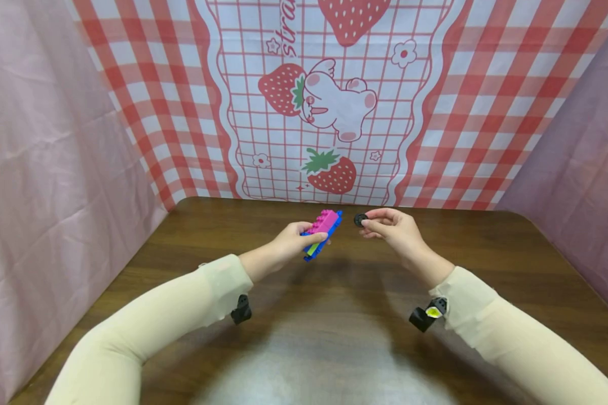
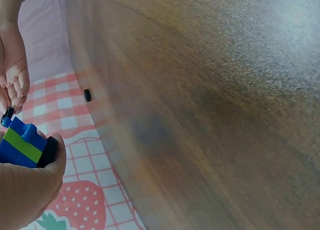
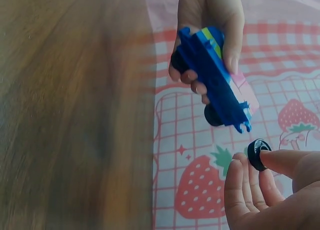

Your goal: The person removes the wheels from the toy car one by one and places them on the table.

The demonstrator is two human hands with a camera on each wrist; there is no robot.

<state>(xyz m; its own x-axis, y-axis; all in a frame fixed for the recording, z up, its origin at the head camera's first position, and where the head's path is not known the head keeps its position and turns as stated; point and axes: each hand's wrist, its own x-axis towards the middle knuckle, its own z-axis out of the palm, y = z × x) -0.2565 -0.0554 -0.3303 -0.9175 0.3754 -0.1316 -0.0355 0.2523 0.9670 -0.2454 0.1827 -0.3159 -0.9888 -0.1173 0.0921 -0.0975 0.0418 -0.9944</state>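
Left hand grips a toy brick car, fingers curled round its blue base, pink and green bricks on top, one black wheel fitted underneath near the fingertips. Right hand pinches a loose black wheel between thumb and fingertips, just beside the car's front end, both held above the table. Strawberry backdrop behind.
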